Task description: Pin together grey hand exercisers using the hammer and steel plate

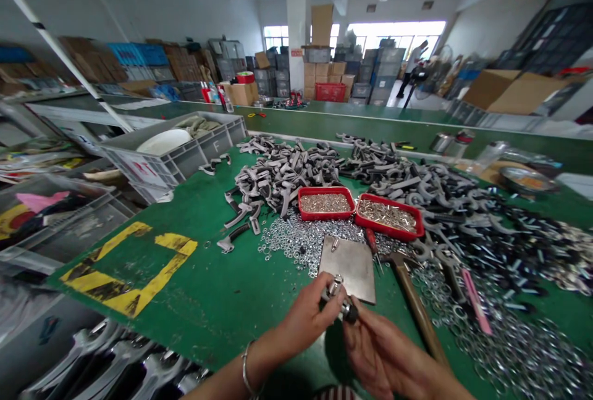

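My left hand [303, 316] is closed, its thumb and fingers pinching a small shiny metal fitting [337, 284]. Close against it, my right hand [377, 344] grips the fitting's lower end, where a black knob-like piece shows. Fingers cover part of the fitting, so its exact kind is unclear. Just beyond my hands lies a square steel plate [349, 270] with a small metal pin [335, 244] on it. To the right of the plate rest a hammer [414, 307] with a wooden handle and a red-handled screwdriver [372, 242].
Two red trays of small metal parts, a left one [326, 191] and a right one [420, 227], stand behind the plate. Loose washers [296, 242], grey-and-black handles [282, 168] and a pink tool [476, 301] lie around. Grey crates [173, 168] flank the left side. A person [412, 66] stands far back.
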Demonstrator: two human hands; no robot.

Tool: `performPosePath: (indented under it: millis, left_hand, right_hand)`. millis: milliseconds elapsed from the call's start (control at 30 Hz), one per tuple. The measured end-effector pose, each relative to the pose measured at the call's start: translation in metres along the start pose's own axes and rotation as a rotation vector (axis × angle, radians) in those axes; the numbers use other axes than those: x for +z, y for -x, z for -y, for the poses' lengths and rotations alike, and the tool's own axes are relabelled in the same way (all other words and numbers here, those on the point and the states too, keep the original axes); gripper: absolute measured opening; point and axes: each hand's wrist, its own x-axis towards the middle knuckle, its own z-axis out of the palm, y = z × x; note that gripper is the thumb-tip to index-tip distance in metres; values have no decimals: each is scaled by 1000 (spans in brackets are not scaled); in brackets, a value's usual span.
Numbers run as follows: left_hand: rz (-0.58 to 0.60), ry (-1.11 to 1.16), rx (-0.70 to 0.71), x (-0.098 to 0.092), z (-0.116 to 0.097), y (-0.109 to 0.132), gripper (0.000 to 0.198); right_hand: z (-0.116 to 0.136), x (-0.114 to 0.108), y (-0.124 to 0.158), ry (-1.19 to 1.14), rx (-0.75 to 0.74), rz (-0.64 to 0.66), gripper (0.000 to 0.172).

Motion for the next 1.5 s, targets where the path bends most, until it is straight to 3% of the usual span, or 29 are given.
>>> performPosePath:
  millis: [33, 167, 200, 233, 300, 333, 367, 500, 567, 633, 667, 733, 800, 833, 933, 1000, 1067, 1133, 1200, 1300, 1400, 1467, 1500]
  left_hand:
    - [-3, -29, 4, 0, 0, -1, 22]
    - [-80, 63, -70, 2, -3, -8, 21]
    - [-83, 85, -74, 3, -4, -9, 22]
    - [-70, 80, -59, 4, -5, -10, 23]
    - [-16, -14, 14, 5, -7, -10, 23]
    - [8, -81, 49, 6, -7, -10, 22]
    - [19, -134, 63, 7, -7, -10, 21]
    - [-97, -40, -65, 17, -6, -12, 24]
    - [-119, -3, -14, 21, -7, -14, 24]
    - [-59, -75, 147, 23, -9, -17, 21]
    - [-29, -117, 205, 23, -9, -18, 19]
    - [-30, -150, 200, 24, -8, -21, 18]
    - [-106, -134, 110, 26, -7, -23, 20]
    - [-137, -136, 94, 26, -6, -23, 20]
    - [-53, -240, 241, 24, -5, -23, 15]
    - [37, -301, 326, 23, -6, -24, 11]
    - [9, -265, 260, 24, -6, -25, 14]
    - [-95, -188, 118, 28, -6, -26, 20]
    - [-172, -158, 34, 33, -4, -26, 23]
    - [-146, -208, 100, 32, -1, -22, 19]
    - [2, -263, 258, 25, -1, -18, 14]
    - [31, -259, 239, 24, -3, -18, 14]
    - [12, -239, 184, 24, -3, -19, 16]
  right_hand:
    - [0, 0, 0, -6, 1, -1, 74]
    - [-1, -7, 2, 307, -236, -476, 48]
    - [-1, -8, 2, 300, -228, -486, 47]
    - [-2, -8, 2, 249, -181, -416, 50]
    - [-3, -9, 3, 132, -54, -172, 66]
    - [-2, -10, 4, 135, -31, -110, 71]
    - [-2, -11, 5, 194, -52, -125, 70]
    - [-3, -16, 6, 496, -276, -514, 48]
    - [-5, -17, 4, 393, -203, -428, 53]
    - [-6, -17, 3, 275, -94, -250, 66]
    - [-5, -19, 2, 279, -93, -233, 68]
    - [-4, -22, 3, 365, -194, -366, 56]
    - [-4, -23, 3, 363, -282, -511, 46]
    - [-6, -22, 3, 310, -281, -521, 45]
    - [-9, -20, 2, 60, -98, -249, 53]
    - [-7, -21, 4, 54, -34, -141, 62]
    - [-2, -26, 6, 238, -108, -251, 54]
    - [2, -31, 8, 504, -277, -491, 43]
    - [0, -31, 7, 544, -379, -585, 39]
    - [-9, -24, 4, 183, -281, -389, 41]
    - [-15, -17, 3, -152, -89, -92, 53]
    - [-13, -18, 5, -144, -60, -57, 54]
    - [-11, -20, 6, -54, -101, -134, 51]
